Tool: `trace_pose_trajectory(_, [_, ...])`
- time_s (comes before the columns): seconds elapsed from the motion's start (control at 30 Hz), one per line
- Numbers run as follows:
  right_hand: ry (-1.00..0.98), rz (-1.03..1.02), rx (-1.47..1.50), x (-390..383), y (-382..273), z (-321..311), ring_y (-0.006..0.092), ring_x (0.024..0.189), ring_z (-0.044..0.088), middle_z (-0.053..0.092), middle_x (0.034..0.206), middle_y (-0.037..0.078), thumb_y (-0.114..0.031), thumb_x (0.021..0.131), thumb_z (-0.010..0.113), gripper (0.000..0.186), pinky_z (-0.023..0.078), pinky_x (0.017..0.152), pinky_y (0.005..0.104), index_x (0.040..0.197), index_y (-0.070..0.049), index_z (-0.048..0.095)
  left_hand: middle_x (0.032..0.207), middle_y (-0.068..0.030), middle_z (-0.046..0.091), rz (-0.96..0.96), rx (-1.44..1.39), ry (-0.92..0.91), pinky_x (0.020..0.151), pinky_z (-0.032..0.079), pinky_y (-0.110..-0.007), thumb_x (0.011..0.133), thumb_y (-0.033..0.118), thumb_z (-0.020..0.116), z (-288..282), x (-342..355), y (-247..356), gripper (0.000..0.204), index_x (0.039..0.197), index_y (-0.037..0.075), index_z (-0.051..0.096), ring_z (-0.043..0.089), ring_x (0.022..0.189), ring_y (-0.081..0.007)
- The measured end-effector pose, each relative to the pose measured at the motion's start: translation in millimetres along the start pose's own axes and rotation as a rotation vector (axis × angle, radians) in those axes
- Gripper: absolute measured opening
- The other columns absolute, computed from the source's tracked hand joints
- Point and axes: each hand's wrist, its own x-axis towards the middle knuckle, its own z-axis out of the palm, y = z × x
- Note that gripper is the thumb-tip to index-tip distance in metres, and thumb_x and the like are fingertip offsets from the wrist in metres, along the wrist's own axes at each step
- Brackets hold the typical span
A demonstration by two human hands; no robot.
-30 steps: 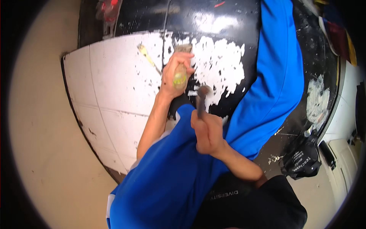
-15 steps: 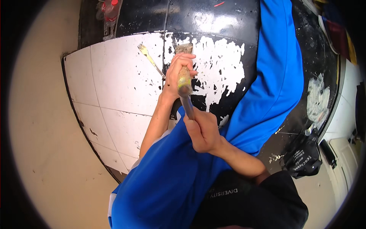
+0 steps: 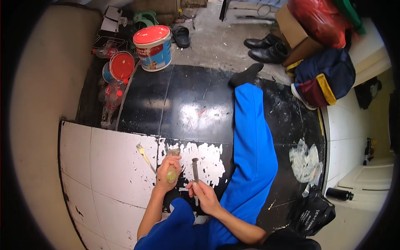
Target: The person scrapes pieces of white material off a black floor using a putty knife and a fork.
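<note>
A scraper (image 3: 171, 175) with a yellowish-green handle is gripped in my left hand (image 3: 163, 180), its wide, dirty blade pointing away from me over the peeling floor. White patches with ragged edges (image 3: 208, 162) show there through the black coating. My right hand (image 3: 207, 199) is closed around the lower end of a metal rod (image 3: 195, 171), which has a wider head like a big bolt. The rod stands to the right of the scraper, apart from its handle. Left of my left hand, a slim tool with a yellow pronged end (image 3: 143, 153) lies on white tiles (image 3: 108, 154).
Paint buckets with red lids (image 3: 153, 52) and plastic bottles (image 3: 110, 98) stand at the far left. My outstretched leg (image 3: 254, 141) lies right of the patch. Black shoes (image 3: 268, 49), a dark backpack (image 3: 323, 77), a crumpled whitish sheet (image 3: 306, 160) and a black bag (image 3: 314, 212) are on the right.
My view has tilted up, showing more of the room ahead. The rod's head was against or in line with the scraper handle's end; now it is raised and off to the right.
</note>
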Motion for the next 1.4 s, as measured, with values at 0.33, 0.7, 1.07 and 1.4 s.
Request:
trace_pose_trajectory(0.33, [0.063,-0.123,0.074,57.9,-40.2,-90.7,0.0195,0.094,0.073,0.076,0.101,0.013,-0.009,0.104,0.065,0.012,0.058,0.091,0.0325,0.111,0.000,0.065,0.075,-0.0043,0.060,-0.341,-0.548,0.221,0.083,0.052,-0.037,0.102,0.011,0.061,-13.7,-15.1,10.2,0.014,0.095,0.007,0.050,0.061,0.072,-0.0134])
trace_pose_trajectory(0.7, [-0.085,0.095,-0.102,101.3,-60.2,-59.9,0.0066,0.075,0.059,0.067,0.079,0.001,-0.027,0.107,0.061,0.028,0.047,0.069,0.0244,0.111,-0.001,0.069,0.059,0.0009,0.053,-0.286,-0.529,0.140,0.051,0.036,-0.026,0.090,0.017,0.072,-32.0,-47.4,-11.3,0.035,0.064,0.006,0.051,0.047,0.053,-0.0074])
trace_pose_trajectory(1.07, [0.040,0.109,-0.133,158.1,-53.0,-29.1,0.0112,0.078,0.067,0.068,0.080,0.000,-0.042,0.106,0.057,0.040,0.048,0.074,0.0277,0.093,-0.005,0.067,0.055,-0.0002,0.043,-0.144,-0.315,-0.164,0.047,0.034,-0.031,0.076,0.079,0.074,-35.4,-16.0,-7.0,0.074,0.066,0.010,0.049,0.045,0.047,-0.0160])
trace_pose_trajectory(1.4, [-0.399,-0.433,0.420,218.2,-175.7,20.2,0.0154,0.057,0.052,0.052,0.063,0.003,-0.033,0.104,0.049,0.041,0.046,0.061,0.0331,0.079,-0.003,0.062,0.054,-0.0024,0.043,-0.078,-0.340,-0.240,0.046,0.037,-0.032,0.073,0.073,0.082,-24.6,-27.3,-11.0,0.070,0.066,0.010,0.053,0.046,0.045,-0.0211])
